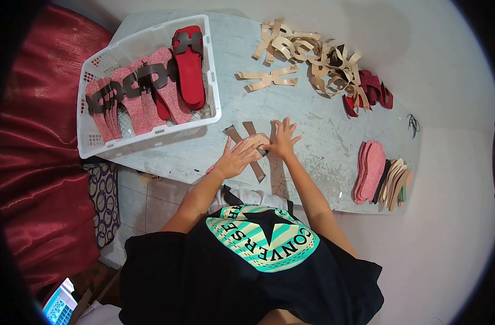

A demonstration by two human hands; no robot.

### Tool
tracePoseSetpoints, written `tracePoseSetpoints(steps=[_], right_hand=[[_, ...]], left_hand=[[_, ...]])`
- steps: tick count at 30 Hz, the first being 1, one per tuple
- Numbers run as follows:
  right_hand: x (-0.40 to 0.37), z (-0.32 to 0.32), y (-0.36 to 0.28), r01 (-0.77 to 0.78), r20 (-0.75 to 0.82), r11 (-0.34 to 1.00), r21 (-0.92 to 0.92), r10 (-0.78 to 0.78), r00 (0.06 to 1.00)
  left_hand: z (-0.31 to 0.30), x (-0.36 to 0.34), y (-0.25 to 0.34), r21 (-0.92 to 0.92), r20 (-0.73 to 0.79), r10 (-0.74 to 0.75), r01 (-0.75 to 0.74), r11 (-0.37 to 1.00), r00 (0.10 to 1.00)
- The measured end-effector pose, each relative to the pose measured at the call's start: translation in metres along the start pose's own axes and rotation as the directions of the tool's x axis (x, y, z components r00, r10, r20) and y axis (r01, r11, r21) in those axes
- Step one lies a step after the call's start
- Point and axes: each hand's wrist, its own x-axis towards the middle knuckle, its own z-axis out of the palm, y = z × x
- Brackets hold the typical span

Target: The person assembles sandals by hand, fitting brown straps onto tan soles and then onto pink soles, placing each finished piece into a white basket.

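Near the table's front edge lies a tan insole-shaped piece [256,142], with brown H-shaped strap pieces [234,134] crossing around it. My left hand [235,160] rests flat over its near end, fingers stretched out, covering much of it. At the far end my right hand [282,140] is spread, its thumb touching a dark part of the strap. A bit of pink shows beside my left wrist. How the strap and the insole join is hidden under my hands.
A white plastic basket [150,131] at the left holds pink soles with brown straps and red sandals [191,81]. Beige straps [269,77] pile at the back, beside dark red pieces [370,86]. Pink soles [371,168] and other insoles [396,181] lie at the right.
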Motion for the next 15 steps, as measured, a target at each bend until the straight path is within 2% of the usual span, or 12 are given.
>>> tracePoseSetpoints(steps=[4, 15], right_hand=[[-0.008, -0.01, -0.013, -0.153, 0.002, 0.988, 0.005, 0.153, 0.988], [-0.05, 0.03, -0.001, -0.181, -0.227, 0.953, 0.244, 0.238, 0.944]], left_hand=[[0.003, -0.001, -0.001, 0.025, -0.004, 0.03, -0.03, 0.999, 1.0], [0.004, -0.002, 0.002, 0.088, -0.034, 0.027, -0.024, 0.996, 0.999]])
